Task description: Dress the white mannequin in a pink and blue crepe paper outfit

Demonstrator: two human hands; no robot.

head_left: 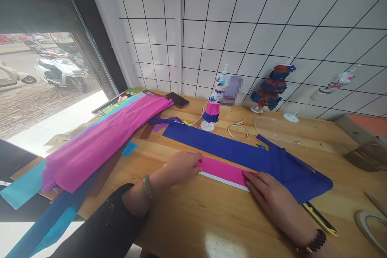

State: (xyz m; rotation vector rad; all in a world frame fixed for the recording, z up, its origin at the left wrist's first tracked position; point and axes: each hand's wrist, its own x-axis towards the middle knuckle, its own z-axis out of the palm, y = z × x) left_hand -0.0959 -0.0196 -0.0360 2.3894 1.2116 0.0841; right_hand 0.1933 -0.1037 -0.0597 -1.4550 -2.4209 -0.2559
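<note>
A narrow pink strip of crepe-like paper (223, 170) lies on the wooden table, a white band showing along its near edge. My left hand (185, 166) has its fingers closed at the strip's left end. At the right end, my right hand (270, 193) grips the strip with fingers pressed together, the thumb mostly hidden. Just beyond the strip is a long dark blue sheet (217, 142), its right part folded and bunched. A yellow-and-black utility knife (322, 219) lies beside my right hand, partly under the blue sheet.
Stacked pink sheets (105, 137) and blue ones hang over the table's left edge. Ruffled decorations on stands (214, 102) line the back near a phone (178, 100) and a small tape ring (238, 132). A larger tape roll (364, 225) and a tape dispenser (363, 141) are at right.
</note>
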